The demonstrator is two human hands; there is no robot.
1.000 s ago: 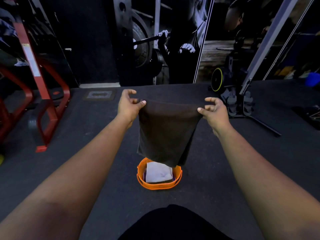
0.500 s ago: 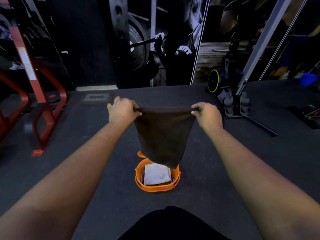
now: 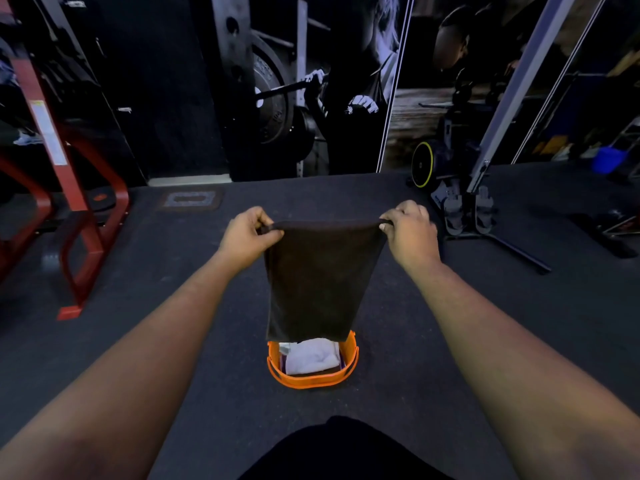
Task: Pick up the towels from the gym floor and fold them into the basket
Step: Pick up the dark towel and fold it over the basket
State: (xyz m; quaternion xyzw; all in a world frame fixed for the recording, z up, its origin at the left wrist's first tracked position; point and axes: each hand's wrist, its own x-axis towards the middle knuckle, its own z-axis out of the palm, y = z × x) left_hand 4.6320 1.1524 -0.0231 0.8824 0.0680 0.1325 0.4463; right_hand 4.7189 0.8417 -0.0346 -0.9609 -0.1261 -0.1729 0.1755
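Pinching a dark towel [image 3: 320, 282] by its top corners, left hand [image 3: 246, 237] and right hand [image 3: 410, 233], above orange basket [image 3: 311, 379].

Both hands have closed more around the top edge of the dark towel [image 3: 322, 278]; a second ago the fingers were only pinching it. The towel hangs straighter now (its lower edge covers the far rim of the orange basket [image 3: 311, 379]).
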